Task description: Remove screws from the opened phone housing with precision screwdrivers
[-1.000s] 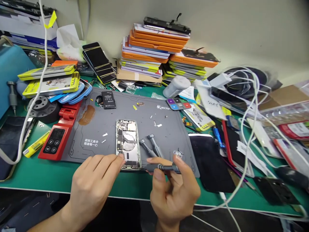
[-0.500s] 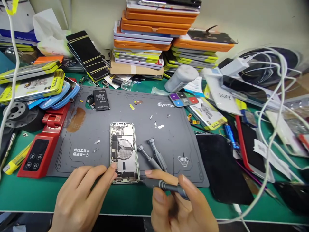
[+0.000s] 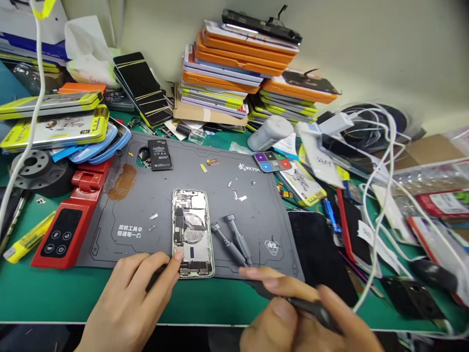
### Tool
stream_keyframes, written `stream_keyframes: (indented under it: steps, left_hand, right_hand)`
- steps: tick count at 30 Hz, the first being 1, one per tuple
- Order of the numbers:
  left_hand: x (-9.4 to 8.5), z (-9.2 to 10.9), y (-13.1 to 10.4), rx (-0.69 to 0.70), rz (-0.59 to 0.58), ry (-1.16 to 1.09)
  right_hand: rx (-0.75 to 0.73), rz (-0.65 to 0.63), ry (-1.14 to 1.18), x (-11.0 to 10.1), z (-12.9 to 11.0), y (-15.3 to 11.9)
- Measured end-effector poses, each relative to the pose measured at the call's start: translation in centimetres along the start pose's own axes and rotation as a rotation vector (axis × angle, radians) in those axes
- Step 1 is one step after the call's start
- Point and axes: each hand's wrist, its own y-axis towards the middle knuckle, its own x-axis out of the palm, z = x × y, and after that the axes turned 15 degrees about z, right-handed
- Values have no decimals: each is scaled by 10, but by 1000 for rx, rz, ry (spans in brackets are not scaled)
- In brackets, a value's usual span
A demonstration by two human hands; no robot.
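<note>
An opened phone (image 3: 192,234) lies on the grey mat, its circuit board, lower parts and a round coil mark showing. My left hand (image 3: 128,298) is closed at its lower left edge, fingertips touching the frame. Between those fingers runs a slim black tool (image 3: 157,277), mostly hidden. My right hand (image 3: 300,313) grips a dark screwdriver (image 3: 311,309), off to the right of the phone and apart from it. Two more screwdrivers (image 3: 238,239) lie beside the phone. Small metal pieces (image 3: 235,194) are scattered above them. A black battery (image 3: 159,154) rests near the mat's top left.
A red device (image 3: 60,237) with buttons borders the grey mat (image 3: 146,195) on the left. A dark phone screen (image 3: 318,249) lies at its right. Stacked orange and yellow boxes (image 3: 234,73) stand behind. White cables (image 3: 388,161) loop over the cluttered right side.
My right hand has drawn the screwdriver away from the phone's lower edge, to the right and nearer to me. My left hand stays at the phone. The camera view has shifted and tilted slightly.
</note>
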Motion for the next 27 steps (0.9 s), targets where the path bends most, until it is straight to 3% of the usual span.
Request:
stream_keyframes:
  steps: [2,6,8,14,27]
  left_hand:
    - [1,2,2,-34,22,13]
    - [1,3,6,-79,30,21]
    - [2,3,5,-82,31,17]
    - [5,2,3,-69,45,26]
    - [9,1,-2,-30,49,56]
  right_hand:
    - [-68,40,-106,10,-6,3]
    - [-258,-393,-171,27,-10,5]
    - [-276,-459,-182,29,-8,3]
    - [-363,-554,-173,24,-4,-3]
    - [-513,-592,-283,23,-7,-6]
